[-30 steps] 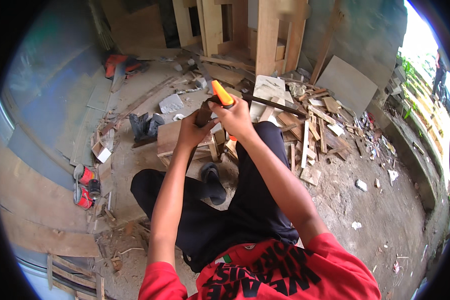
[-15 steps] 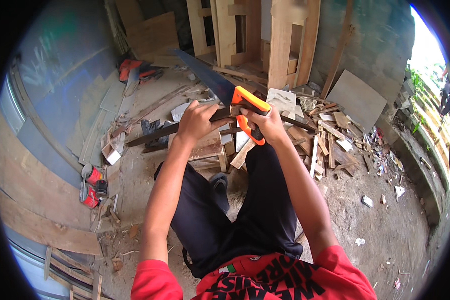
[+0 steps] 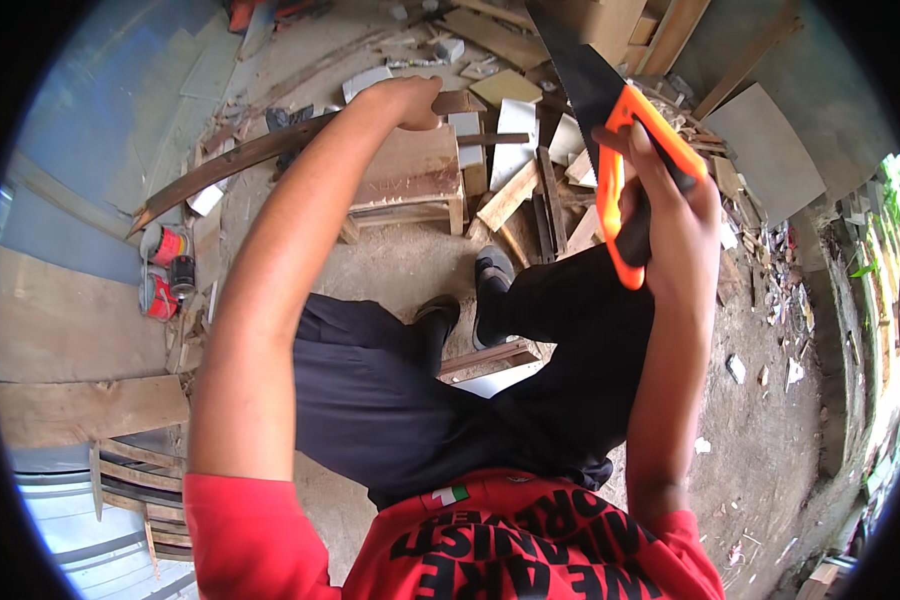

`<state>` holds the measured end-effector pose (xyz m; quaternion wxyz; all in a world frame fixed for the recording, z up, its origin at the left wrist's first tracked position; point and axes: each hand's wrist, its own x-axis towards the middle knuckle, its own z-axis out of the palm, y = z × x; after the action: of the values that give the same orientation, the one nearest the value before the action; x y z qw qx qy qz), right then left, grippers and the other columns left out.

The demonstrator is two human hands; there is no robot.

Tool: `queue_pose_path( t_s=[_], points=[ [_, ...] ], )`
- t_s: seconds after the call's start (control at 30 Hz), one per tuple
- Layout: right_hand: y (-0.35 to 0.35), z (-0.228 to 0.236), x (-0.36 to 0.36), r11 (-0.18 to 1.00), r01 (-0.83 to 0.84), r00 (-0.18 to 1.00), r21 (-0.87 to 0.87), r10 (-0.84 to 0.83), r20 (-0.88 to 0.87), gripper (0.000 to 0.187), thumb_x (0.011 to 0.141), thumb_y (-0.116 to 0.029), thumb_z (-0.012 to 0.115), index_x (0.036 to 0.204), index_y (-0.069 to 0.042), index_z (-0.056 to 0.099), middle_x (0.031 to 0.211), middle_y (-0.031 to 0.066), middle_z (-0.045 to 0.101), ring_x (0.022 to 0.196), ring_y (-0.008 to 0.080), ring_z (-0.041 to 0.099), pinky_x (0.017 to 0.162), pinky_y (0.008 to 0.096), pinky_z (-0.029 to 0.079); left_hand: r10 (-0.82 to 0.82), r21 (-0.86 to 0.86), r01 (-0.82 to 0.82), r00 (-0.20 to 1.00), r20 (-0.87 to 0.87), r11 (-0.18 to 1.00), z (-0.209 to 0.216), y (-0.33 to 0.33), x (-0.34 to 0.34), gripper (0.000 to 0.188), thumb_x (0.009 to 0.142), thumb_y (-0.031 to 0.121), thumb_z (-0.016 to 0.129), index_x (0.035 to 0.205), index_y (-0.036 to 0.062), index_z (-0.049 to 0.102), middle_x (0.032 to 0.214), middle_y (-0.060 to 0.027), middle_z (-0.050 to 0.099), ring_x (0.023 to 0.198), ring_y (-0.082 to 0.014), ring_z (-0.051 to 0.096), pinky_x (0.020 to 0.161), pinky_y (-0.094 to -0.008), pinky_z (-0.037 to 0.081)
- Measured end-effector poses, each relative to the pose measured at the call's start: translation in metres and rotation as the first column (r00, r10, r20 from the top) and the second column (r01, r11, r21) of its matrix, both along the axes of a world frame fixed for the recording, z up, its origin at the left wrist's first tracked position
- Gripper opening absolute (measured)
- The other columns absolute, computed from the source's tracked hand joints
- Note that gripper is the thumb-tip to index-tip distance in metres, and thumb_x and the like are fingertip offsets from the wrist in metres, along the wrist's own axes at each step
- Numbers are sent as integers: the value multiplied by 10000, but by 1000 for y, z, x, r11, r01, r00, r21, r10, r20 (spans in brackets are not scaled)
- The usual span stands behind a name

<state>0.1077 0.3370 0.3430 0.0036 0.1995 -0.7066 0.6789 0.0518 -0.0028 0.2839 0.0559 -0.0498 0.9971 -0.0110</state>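
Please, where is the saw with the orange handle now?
In the head view, the dark-bladed, orange-handled saw is in the right hand, upper right of centre, to the right of the low brown wooden bench.

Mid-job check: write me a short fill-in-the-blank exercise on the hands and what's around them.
1. The right hand grips a ____ by its orange-and-black handle.
2. The left hand holds a long, dark strip of ____.
3. Red-labelled cans sit on the person's ____ side.
4. The person's shirt is mostly ____.

Missing words: handsaw; wood; left; red.
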Motion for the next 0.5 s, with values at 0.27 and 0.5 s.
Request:
queue_pose_path(
  t_s=[0.27,0.5],
  points=[
    [-48,-72,7,996,53,972,76,-69,227,343,1000,-241,615,1184,46,648,1016,128,695,561,38,462,529,201,383,6,347,62,982,-191,936,-184,-20,-29,586,906,261,676,1381,69,392,1312,-250,542,1190,-422,559,976,-487,471],
    [-87,-122,-24,989,80,959,125,-111,259,313,1020,-232,590,1145,51,642,916,79,666,579,41,479,554,211,388,-30,357,85,987,-157,930,-235,-37,-64,590,901,273,672,1407,125,406,1379,-190,487,1258,-381,528,1014,-502,472]
  ],
)
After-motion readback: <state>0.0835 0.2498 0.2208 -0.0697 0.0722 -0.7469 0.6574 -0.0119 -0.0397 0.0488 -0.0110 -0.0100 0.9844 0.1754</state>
